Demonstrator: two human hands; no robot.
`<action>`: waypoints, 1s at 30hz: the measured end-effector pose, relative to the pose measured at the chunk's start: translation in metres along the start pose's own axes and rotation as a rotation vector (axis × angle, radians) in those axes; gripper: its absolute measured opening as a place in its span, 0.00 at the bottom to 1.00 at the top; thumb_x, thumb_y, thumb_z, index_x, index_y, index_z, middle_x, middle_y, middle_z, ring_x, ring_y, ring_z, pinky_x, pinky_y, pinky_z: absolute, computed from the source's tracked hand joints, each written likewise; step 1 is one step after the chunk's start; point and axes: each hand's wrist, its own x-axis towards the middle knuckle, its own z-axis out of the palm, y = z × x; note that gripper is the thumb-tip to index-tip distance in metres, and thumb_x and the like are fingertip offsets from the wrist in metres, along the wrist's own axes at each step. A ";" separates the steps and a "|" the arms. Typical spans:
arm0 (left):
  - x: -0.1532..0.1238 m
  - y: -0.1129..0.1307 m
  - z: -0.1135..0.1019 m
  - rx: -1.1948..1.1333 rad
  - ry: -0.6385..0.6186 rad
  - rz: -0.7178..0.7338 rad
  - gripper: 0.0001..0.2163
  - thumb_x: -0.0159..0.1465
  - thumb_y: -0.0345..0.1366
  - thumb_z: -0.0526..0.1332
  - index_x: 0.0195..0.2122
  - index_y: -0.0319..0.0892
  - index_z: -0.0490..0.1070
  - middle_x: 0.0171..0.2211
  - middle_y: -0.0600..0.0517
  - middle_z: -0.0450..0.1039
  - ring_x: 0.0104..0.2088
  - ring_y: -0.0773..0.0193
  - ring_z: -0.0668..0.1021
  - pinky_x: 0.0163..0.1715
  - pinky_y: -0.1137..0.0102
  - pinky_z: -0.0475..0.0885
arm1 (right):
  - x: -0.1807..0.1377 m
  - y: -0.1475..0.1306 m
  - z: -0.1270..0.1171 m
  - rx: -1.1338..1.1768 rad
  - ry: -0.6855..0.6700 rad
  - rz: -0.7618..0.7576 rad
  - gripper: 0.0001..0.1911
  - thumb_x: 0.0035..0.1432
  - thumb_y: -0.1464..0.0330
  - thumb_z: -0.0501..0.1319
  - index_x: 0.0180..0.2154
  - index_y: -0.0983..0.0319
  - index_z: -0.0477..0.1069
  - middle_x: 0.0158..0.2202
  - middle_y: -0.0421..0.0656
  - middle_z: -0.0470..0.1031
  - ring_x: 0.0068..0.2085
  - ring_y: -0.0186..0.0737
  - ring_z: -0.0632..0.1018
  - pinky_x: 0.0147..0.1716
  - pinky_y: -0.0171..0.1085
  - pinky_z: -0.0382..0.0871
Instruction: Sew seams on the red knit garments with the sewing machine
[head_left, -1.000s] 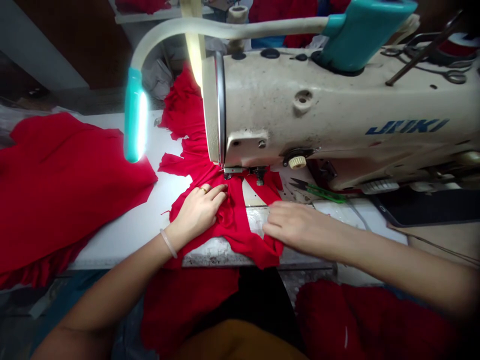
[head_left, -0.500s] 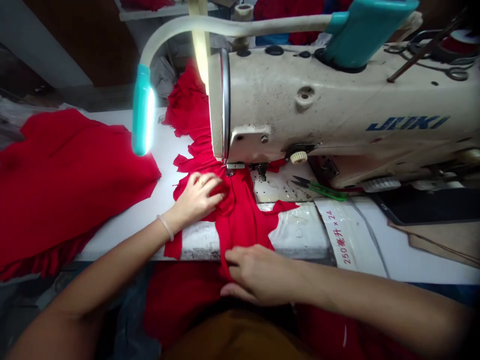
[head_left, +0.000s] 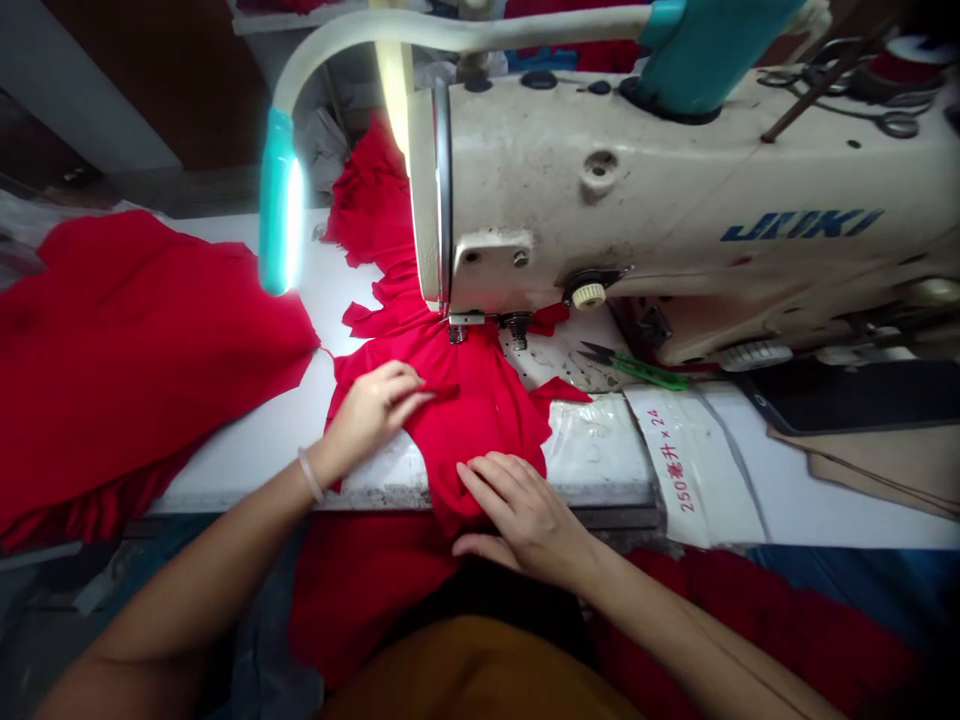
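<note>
A red fabric piece (head_left: 465, 405) lies under the presser foot (head_left: 457, 328) of a cream sewing machine (head_left: 637, 210) and hangs over the table's front edge. My left hand (head_left: 371, 410) rests on the cloth left of the needle, its fingers pinched on a fold of the red fabric. My right hand (head_left: 517, 510) lies at the table edge with its fingers stretched flat on the cloth, thumb below the hanging part.
A pile of red fabric (head_left: 127, 350) covers the table's left side, and more red cloth trails behind the machine. A teal lamp (head_left: 279, 205) shines left of the machine head. Green thread snips (head_left: 637, 368) and a printed label (head_left: 675, 460) lie to the right.
My right hand moved from the cloth right of the needle down to the table edge, then up onto the fabric with fingers flattened. The left hand slid slightly toward me. The cloth spread wider.
</note>
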 end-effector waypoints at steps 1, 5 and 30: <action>0.003 -0.005 -0.007 -0.010 0.067 -0.041 0.09 0.69 0.38 0.61 0.38 0.38 0.78 0.39 0.48 0.76 0.39 0.64 0.79 0.41 0.71 0.74 | 0.001 -0.001 0.002 -0.015 -0.004 0.010 0.36 0.63 0.47 0.58 0.57 0.71 0.71 0.50 0.56 0.75 0.53 0.52 0.72 0.54 0.47 0.67; 0.006 0.006 -0.022 0.113 0.213 0.039 0.08 0.67 0.37 0.64 0.35 0.37 0.76 0.41 0.47 0.75 0.41 0.63 0.78 0.44 0.69 0.74 | 0.007 -0.006 0.008 -0.070 -0.032 0.007 0.33 0.59 0.44 0.59 0.59 0.55 0.71 0.49 0.50 0.74 0.52 0.51 0.70 0.53 0.49 0.62; -0.030 0.048 0.034 0.165 -0.025 0.168 0.10 0.72 0.32 0.55 0.44 0.37 0.77 0.37 0.48 0.77 0.36 0.66 0.79 0.36 0.72 0.75 | -0.002 -0.012 0.020 -0.093 0.008 0.033 0.24 0.61 0.48 0.62 0.55 0.49 0.74 0.50 0.47 0.72 0.54 0.49 0.65 0.56 0.48 0.54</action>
